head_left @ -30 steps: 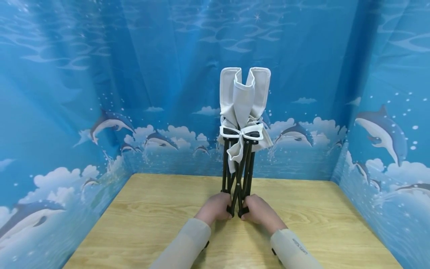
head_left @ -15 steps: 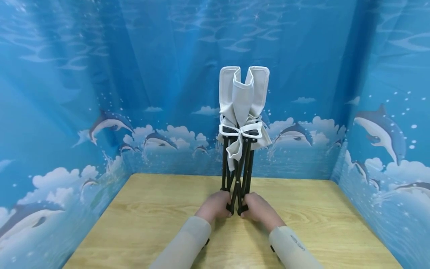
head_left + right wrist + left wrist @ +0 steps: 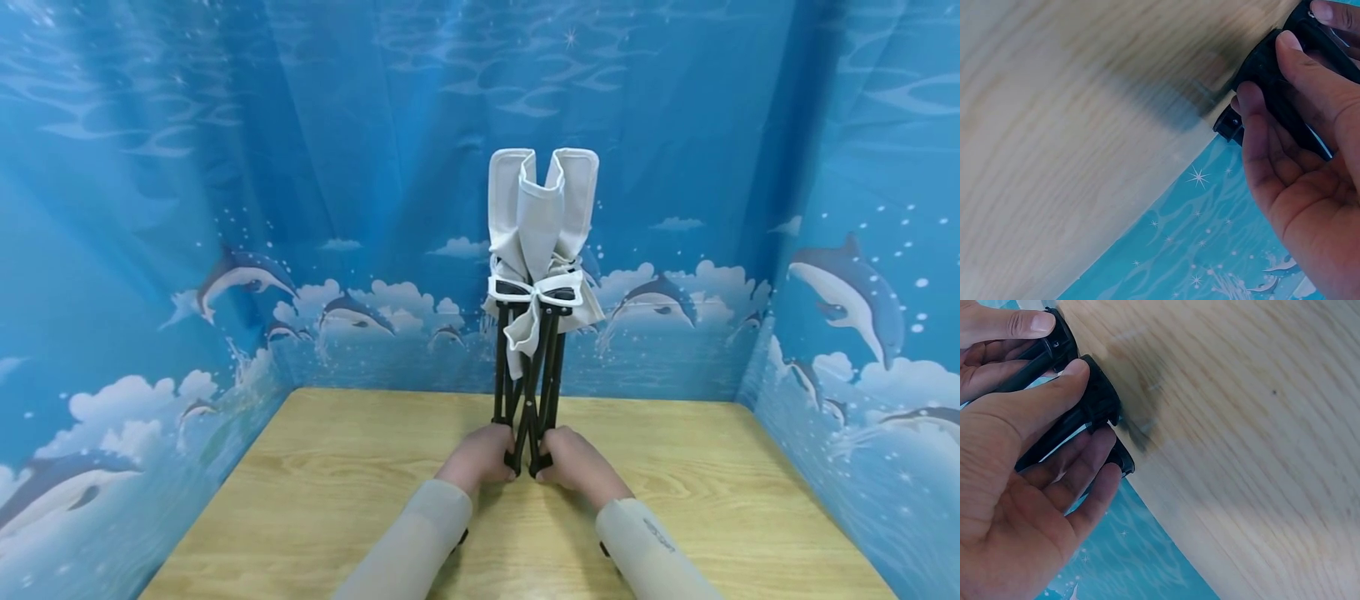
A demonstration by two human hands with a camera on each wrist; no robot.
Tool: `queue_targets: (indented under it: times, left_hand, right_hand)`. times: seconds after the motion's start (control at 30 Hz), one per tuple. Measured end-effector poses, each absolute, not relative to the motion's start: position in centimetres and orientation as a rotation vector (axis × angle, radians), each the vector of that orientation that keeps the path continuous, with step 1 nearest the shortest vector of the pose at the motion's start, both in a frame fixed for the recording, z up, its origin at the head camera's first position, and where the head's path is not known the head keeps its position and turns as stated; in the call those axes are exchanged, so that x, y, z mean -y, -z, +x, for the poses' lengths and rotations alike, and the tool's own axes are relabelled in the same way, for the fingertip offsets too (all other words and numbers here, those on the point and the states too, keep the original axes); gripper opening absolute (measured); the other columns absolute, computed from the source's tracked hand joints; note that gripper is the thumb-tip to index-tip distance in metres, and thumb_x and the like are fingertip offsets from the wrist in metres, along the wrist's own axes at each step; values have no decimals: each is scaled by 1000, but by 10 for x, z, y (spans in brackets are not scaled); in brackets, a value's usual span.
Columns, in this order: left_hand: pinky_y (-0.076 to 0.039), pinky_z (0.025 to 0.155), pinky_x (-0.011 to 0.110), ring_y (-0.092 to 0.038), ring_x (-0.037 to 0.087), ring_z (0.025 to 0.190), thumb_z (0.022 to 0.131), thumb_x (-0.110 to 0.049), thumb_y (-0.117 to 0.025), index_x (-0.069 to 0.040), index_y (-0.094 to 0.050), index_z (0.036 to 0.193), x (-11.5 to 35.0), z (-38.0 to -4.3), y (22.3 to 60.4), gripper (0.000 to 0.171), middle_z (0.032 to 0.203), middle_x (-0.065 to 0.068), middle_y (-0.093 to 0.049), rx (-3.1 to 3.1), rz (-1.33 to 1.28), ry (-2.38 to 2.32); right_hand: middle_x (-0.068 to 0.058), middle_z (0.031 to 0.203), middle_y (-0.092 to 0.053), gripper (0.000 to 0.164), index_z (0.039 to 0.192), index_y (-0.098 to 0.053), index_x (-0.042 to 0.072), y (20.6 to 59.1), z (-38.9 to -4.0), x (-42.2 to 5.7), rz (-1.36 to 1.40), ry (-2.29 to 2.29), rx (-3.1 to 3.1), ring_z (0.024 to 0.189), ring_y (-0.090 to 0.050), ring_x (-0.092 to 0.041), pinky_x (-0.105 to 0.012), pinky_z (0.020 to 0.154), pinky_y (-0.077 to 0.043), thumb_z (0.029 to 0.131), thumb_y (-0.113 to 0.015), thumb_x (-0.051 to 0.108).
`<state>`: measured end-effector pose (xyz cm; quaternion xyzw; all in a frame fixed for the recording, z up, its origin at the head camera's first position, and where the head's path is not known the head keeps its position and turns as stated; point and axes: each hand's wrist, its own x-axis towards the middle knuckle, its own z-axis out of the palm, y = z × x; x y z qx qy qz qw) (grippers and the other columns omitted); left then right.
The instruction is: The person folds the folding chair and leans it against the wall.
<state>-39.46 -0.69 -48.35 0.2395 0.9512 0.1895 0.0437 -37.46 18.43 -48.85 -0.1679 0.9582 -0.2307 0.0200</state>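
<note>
A folded camping chair (image 3: 542, 225) with white fabric on top and black crossed legs stands upright at the middle of the table in the head view. My left hand (image 3: 483, 457) grips the foot end of its left legs; the left wrist view shows thumb and fingers around a black leg foot (image 3: 1099, 394). On the other side my right hand (image 3: 577, 467) grips the right legs low down. In the right wrist view its thumb and fingers pinch a black foot (image 3: 1261, 62). The palms hide parts of the legs.
The wood-grain table (image 3: 360, 467) spreads around the chair. Blue curtains (image 3: 360, 167) printed with dolphins and clouds enclose its back and both sides, close behind the chair.
Hardly anything differs. Both hands keep their hold on the legs, and the chair sits only a few pixels further left and higher in the head view.
</note>
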Motion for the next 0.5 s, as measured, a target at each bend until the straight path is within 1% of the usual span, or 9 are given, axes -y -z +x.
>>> queue_targets:
  times: [0.27,0.5]
  left_hand:
    - [-58,76,36,-68,13,78,80,-18,-94,-15,-77,92,6,-397,485,21,89,-4,-75,-2972,726,-513]
    - [-58,76,36,-67,13,77,81,-22,-94,-15,-77,92,5,-399,485,21,89,-5,-74,-3004,733,-445]
  right_hand:
    - [-2,84,-76,14,84,-79,8,489,-382,-185,-509,704,-2975,82,-71,-20,-47,85,-61,79,-93,9]
    - [-2,85,-75,15,87,-79,8,491,-384,-186,-481,717,-2962,82,-70,-20,-47,84,-61,80,-92,9]
